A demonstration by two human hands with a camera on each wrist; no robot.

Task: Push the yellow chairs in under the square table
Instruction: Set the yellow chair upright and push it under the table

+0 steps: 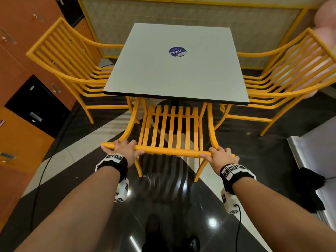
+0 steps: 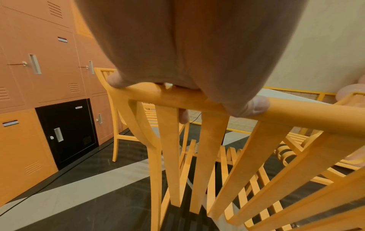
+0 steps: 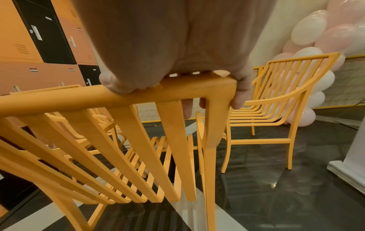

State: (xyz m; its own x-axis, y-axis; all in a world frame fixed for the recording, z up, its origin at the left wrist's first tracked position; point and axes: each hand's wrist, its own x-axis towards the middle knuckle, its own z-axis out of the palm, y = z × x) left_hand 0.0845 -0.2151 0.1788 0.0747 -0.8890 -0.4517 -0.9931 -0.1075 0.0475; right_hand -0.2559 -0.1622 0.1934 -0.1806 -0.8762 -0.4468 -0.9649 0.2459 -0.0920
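A square pale grey table [image 1: 174,73] stands ahead with a round blue sticker on top. The near yellow slatted chair [image 1: 171,128] faces it, its seat partly under the table's front edge. My left hand [image 1: 123,149] grips the left end of the chair's top rail [image 1: 171,150], fingers curled over it [image 2: 189,75]. My right hand [image 1: 221,157] grips the rail's right end at the corner post [image 3: 173,68]. A second yellow chair [image 1: 72,70] sits at the table's left side. A third yellow chair [image 1: 287,75] sits at the right side; both are part-way in.
Orange and black lockers [image 1: 23,88] line the left wall. Pink and white balloons [image 3: 316,31] hang behind the right chair. A yellow-framed partition [image 1: 181,13] stands behind the table. A metallic white base [image 1: 312,157] and a black cloth [image 1: 309,188] lie at right. A cable runs along the floor at left.
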